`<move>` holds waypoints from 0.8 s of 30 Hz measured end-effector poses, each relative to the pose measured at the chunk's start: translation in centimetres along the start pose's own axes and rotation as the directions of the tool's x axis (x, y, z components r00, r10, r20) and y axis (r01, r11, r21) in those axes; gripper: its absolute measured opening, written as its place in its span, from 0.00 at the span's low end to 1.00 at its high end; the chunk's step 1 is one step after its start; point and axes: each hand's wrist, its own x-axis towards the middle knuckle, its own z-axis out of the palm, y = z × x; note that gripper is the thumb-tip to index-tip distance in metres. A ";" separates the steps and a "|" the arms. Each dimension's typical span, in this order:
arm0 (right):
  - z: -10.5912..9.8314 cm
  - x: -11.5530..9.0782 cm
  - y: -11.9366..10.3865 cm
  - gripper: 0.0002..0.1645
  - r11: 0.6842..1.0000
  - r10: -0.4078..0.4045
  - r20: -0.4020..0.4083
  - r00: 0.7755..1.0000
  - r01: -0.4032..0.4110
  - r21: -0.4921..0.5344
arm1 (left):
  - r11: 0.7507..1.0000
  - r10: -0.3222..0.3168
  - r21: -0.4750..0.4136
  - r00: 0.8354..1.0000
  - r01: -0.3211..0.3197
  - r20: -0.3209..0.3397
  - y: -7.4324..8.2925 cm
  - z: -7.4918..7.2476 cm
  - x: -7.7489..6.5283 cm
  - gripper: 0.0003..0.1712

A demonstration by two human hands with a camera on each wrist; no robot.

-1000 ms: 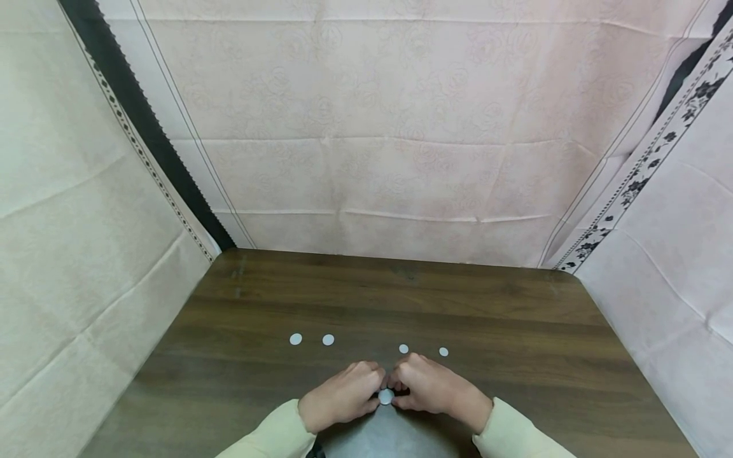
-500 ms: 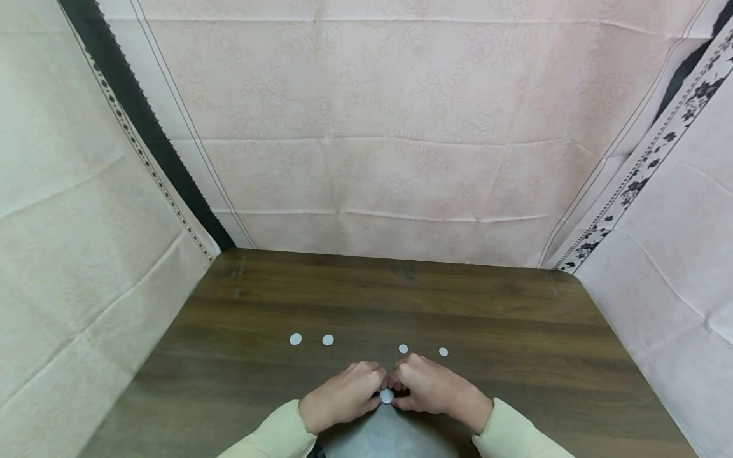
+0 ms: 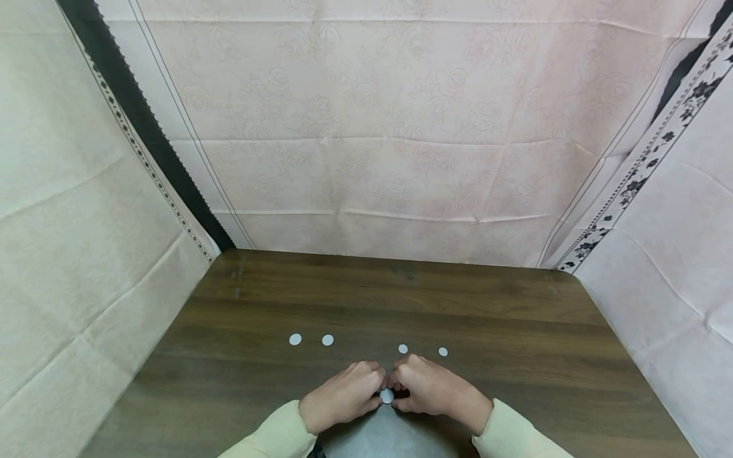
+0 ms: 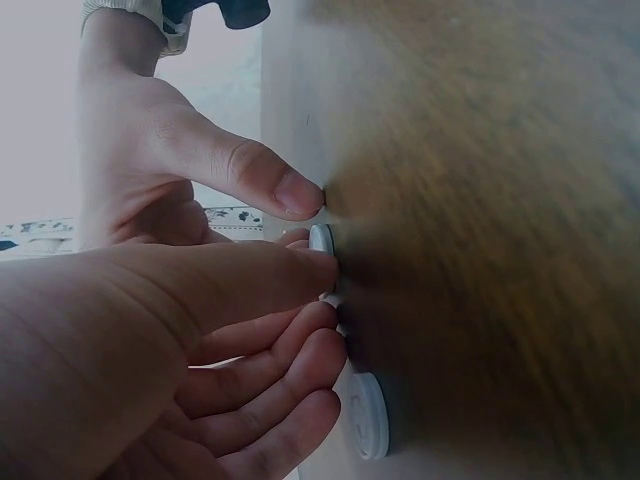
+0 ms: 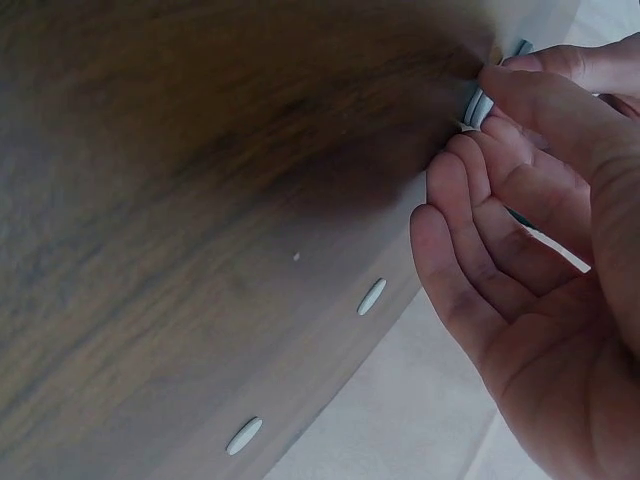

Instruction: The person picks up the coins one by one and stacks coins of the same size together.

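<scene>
A round white disc (image 3: 386, 396) lies on the wooden table right in front of the person, between both hands. From the left side, the left hand (image 3: 345, 395) pinches at it with curled fingers, its thumb covering part of the disc in the left wrist view. The right hand (image 3: 431, 387) holds it from the other side. In the right wrist view the disc's edge (image 5: 480, 106) shows between the right thumb and forefinger, and it looks layered, like two thin pieces stacked. The fingertips of both hands almost meet around it, close to the tabletop.
Two white discs, a left one (image 3: 295, 339) and its neighbour (image 3: 328, 340), lie beyond the left hand. Two smaller-looking discs, one (image 3: 403, 348) and another (image 3: 443, 351), lie beyond the right hand. Pale patterned cloth (image 3: 372, 127) hangs behind the brown table (image 3: 401, 292) and at both sides.
</scene>
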 end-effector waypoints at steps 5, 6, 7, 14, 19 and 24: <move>0.0 0.0 -0.1 0.04 1.000 0.004 0.003 1.000 -0.004 0.005 | 1.000 0.003 -0.001 1.000 -0.003 -0.007 0.0 0.1 0.0 0.15; 0.0 0.0 -0.1 0.05 1.000 0.005 0.004 1.000 -0.005 0.006 | 1.000 0.003 -0.005 1.000 -0.003 -0.008 0.0 0.1 0.0 0.15; 0.0 0.0 -0.1 0.05 1.000 0.005 0.003 1.000 -0.005 0.007 | 1.000 0.004 -0.009 1.000 -0.004 -0.008 -0.1 0.1 0.0 0.15; 0.0 0.0 -0.2 0.05 1.000 -0.003 -0.006 1.000 0.003 0.014 | 1.000 0.011 -0.017 1.000 -0.011 -0.018 -0.1 0.0 -0.1 0.16; 0.1 0.0 -0.2 0.04 1.000 -0.013 -0.022 1.000 0.013 0.006 | 1.000 0.015 -0.009 1.000 -0.016 -0.020 -0.1 0.1 -0.1 0.17; 0.2 0.0 -0.2 0.04 1.000 -0.011 -0.025 1.000 0.011 -0.012 | 1.000 0.015 -0.013 1.000 -0.015 -0.013 -0.1 0.1 0.0 0.16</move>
